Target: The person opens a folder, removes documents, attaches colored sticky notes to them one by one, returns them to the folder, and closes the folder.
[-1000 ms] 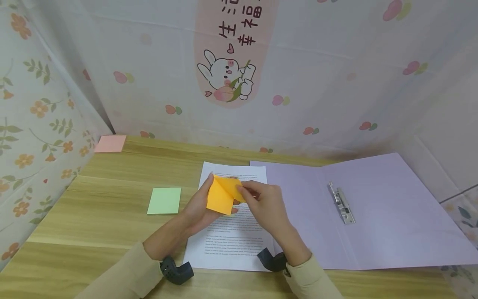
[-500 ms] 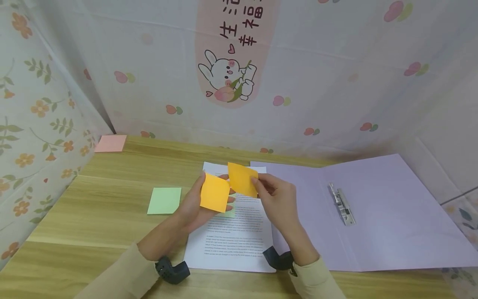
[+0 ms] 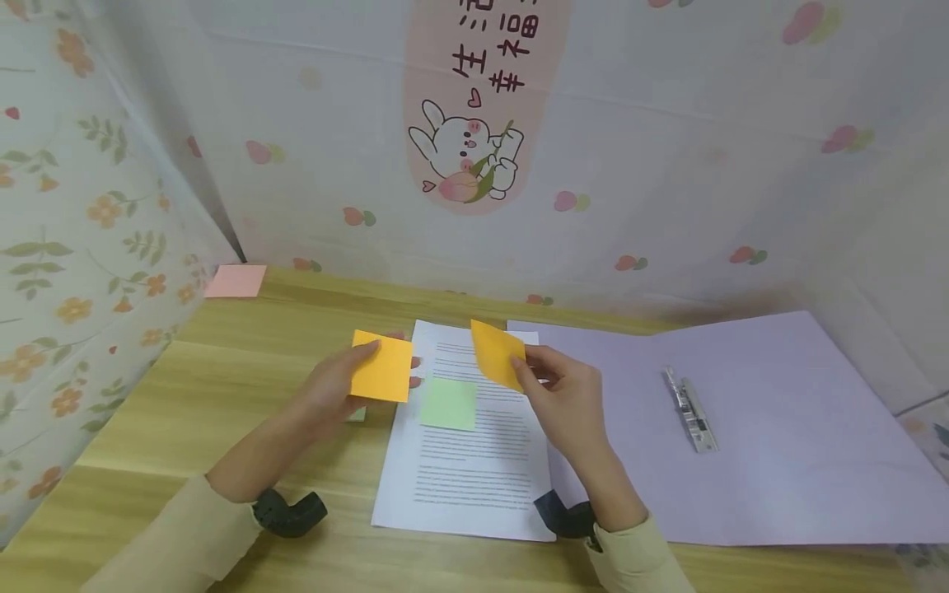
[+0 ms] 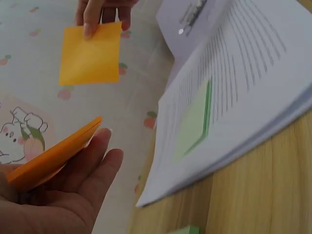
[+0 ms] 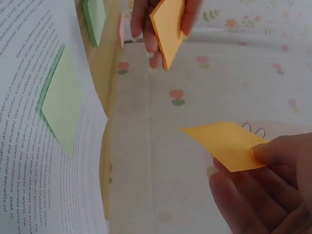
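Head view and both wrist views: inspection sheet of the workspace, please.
Surface: wood-grain tabletop.
Job's things: orange pad; orange sheet; green square on printed pages, which overlap an open lilac folder with a metal clip.
Clutter: pink pad in the back-left corner; another green pad left of the pages.
Grippers: left hand holds the orange pad; right hand pinches the orange sheet; black devices on both wrists.
Cables: nothing seen.
Surroundings: patterned cloth behind and at the left.
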Motion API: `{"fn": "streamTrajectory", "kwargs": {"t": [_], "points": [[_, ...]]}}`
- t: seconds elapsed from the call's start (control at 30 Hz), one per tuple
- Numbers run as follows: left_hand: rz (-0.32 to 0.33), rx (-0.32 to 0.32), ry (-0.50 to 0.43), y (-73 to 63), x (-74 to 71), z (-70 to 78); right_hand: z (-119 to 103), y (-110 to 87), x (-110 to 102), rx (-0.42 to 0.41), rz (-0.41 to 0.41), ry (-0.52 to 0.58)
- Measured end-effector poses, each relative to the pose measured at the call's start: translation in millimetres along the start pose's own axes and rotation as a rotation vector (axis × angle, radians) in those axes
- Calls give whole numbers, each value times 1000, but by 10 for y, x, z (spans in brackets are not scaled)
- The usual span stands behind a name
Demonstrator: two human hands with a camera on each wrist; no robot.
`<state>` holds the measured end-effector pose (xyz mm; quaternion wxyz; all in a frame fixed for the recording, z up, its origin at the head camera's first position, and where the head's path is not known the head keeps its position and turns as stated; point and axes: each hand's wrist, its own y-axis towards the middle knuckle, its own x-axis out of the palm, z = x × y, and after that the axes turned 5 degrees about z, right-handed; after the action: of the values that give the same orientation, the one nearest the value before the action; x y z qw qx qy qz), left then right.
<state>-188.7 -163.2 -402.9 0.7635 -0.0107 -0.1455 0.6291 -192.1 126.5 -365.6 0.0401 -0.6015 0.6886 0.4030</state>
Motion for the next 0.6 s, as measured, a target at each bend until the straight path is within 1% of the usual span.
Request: {"fn": "streamTrajectory", "kwargs": {"t": [0.13, 0.17, 0.23, 0.33, 0.43, 0.6], "points": [[168, -12, 298, -90, -260, 72, 9, 5, 2, -9, -10, -13], [207, -20, 354, -107, -324, 85, 13, 4, 3, -8, -11, -17], [261, -27, 440, -136, -449, 104, 18, 4, 3, -5, -12, -28], [315, -25, 546, -181, -628, 120, 23, 3, 0, 0, -16, -38], [358, -17, 643, -219, -777, 125, 30, 3, -2, -1, -22, -38], [387, -27, 764, -250, -949, 84, 45, -1, 0, -5, -32, -42]]}}
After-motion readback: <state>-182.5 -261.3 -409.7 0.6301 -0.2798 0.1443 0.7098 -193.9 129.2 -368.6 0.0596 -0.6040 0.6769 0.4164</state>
